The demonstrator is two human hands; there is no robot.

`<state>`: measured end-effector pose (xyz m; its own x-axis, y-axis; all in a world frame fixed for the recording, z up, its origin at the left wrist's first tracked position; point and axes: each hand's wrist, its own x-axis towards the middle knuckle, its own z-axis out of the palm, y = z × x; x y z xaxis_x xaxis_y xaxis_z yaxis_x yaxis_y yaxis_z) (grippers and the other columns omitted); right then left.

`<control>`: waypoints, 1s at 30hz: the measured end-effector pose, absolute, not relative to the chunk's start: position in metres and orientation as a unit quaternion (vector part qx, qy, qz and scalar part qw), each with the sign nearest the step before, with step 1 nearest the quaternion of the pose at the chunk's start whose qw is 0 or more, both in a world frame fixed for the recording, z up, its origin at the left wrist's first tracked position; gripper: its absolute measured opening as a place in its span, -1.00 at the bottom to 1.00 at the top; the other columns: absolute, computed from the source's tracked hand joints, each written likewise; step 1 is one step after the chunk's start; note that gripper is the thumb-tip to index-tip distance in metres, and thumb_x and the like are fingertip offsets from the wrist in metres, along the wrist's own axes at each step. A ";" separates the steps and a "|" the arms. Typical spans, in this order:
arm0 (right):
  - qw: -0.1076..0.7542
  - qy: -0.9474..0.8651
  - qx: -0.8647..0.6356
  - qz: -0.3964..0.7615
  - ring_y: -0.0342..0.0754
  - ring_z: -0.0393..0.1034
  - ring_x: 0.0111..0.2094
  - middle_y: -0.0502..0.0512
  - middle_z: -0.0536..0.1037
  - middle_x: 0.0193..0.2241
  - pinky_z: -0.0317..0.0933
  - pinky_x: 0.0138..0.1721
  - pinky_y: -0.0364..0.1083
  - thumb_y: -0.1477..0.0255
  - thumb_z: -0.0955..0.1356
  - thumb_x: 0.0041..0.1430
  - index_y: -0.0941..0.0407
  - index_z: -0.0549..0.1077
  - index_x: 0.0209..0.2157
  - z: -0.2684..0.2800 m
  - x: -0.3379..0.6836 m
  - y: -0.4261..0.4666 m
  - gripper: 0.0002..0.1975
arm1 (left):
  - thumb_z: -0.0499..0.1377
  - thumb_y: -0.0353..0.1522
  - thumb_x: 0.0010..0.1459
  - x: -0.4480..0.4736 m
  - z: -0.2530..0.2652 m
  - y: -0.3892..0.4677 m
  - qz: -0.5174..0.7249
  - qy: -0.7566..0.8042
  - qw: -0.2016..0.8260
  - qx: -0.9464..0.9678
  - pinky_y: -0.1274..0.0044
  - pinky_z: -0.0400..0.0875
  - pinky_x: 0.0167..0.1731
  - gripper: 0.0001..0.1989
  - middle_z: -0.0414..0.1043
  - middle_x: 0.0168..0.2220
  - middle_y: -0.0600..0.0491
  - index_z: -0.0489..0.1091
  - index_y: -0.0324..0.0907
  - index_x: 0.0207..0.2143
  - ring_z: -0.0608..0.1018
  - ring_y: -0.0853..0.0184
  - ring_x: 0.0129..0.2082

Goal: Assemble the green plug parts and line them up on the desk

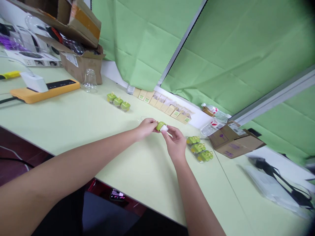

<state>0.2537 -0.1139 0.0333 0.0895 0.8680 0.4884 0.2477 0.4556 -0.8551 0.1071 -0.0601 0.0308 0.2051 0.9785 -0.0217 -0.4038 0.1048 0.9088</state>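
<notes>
My left hand [147, 127] is closed on a small green lid [160, 125], pinching its far left edge over the middle of the table. My right hand [176, 141] is closed around a small white piece [164, 128] that sits against the lid's open side. Whether the piece is inside the lid or only touching it, I cannot tell. Just behind my left hand lies something clear and faint. To the right of my right hand stands a group of small clear jars with green lids [198, 148] and loops. Another row of green-lidded jars [118, 102] stands farther back on the left.
Several small cardboard boxes [164, 104] line the back edge by the green curtain. Left are an orange power strip [46, 91] with a white plug, a clear bottle [90, 81] and open cartons [81, 64]. Right are plastic bottles [213, 123] and a carton [231, 139].
</notes>
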 end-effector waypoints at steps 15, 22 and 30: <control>0.489 -0.755 -0.435 -0.039 -0.01 0.43 -0.16 0.10 0.51 -0.16 0.51 -0.09 0.07 0.38 0.42 0.16 0.00 0.46 -0.06 0.046 0.261 -0.122 -0.72 | 0.15 -0.58 0.10 0.108 0.040 -0.070 0.512 0.302 0.708 0.381 0.39 0.55 -0.13 -0.86 0.49 -0.41 -0.06 0.36 -0.30 -0.51 0.59 0.32 -0.37; 0.502 -0.737 -0.452 0.021 0.05 0.45 -0.19 0.10 0.54 -0.18 0.46 -0.03 0.15 0.32 0.45 0.12 -0.03 0.51 -0.09 0.049 0.259 -0.125 -0.71 | 0.15 -0.58 0.10 0.108 0.041 -0.073 0.511 0.309 0.702 0.388 0.37 0.53 -0.08 -0.86 0.48 -0.41 -0.03 0.33 -0.28 -0.50 0.58 0.37 -0.40; 0.494 -0.731 -0.469 0.038 0.07 0.52 -0.18 0.10 0.60 -0.16 0.44 -0.02 0.14 0.32 0.47 0.09 -0.01 0.51 -0.06 0.044 0.263 -0.123 -0.66 | 0.08 -0.59 0.15 0.105 0.045 -0.075 0.498 0.323 0.693 0.408 0.39 0.53 -0.09 -0.83 0.47 -0.41 -0.02 0.32 -0.29 -0.49 0.57 0.39 -0.40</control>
